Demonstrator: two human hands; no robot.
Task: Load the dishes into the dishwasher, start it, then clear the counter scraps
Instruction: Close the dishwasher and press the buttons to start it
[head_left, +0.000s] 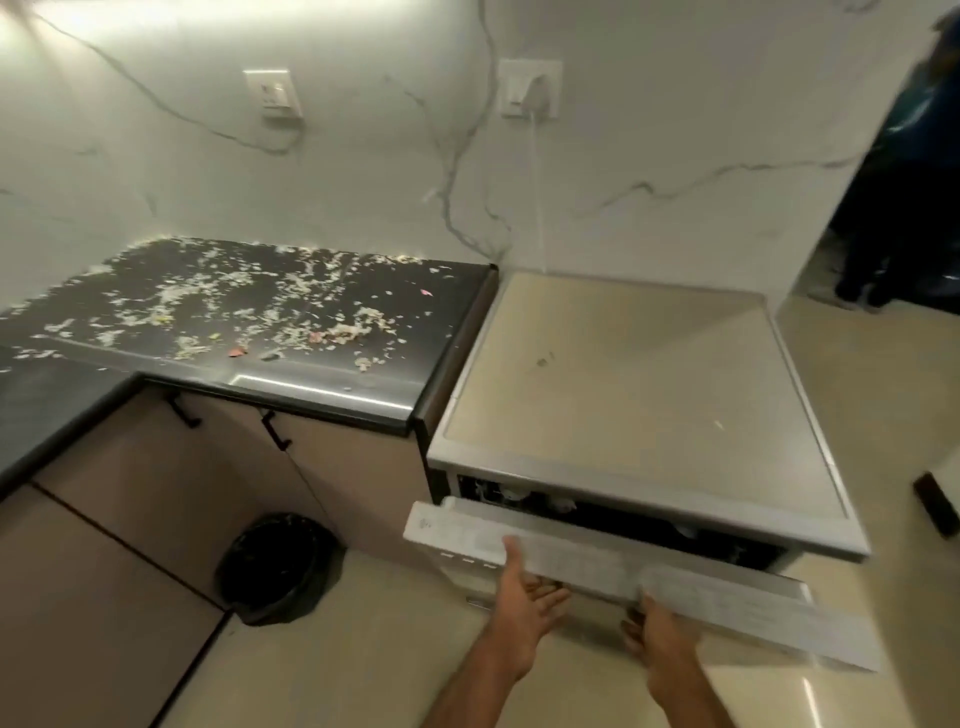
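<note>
Dishwasher door (571, 555) ajar, left hand (527, 590), right hand (657, 636) beneath; print blurred

Seen below the dishwasher door (571, 556), the person's two forearms are bare, uncovered all the way to the lower edge of the view. The left hand (527, 587), under the door's left half, and the right hand (657, 636), under its middle, are bare too. The right hand's fingertips are blurred.

One head-worn camera looks forward and steeply down from standing height, close above the silver, beige-topped dishwasher (639, 374), with the dark, scrap-strewn counter (410, 322) to its left.
</note>
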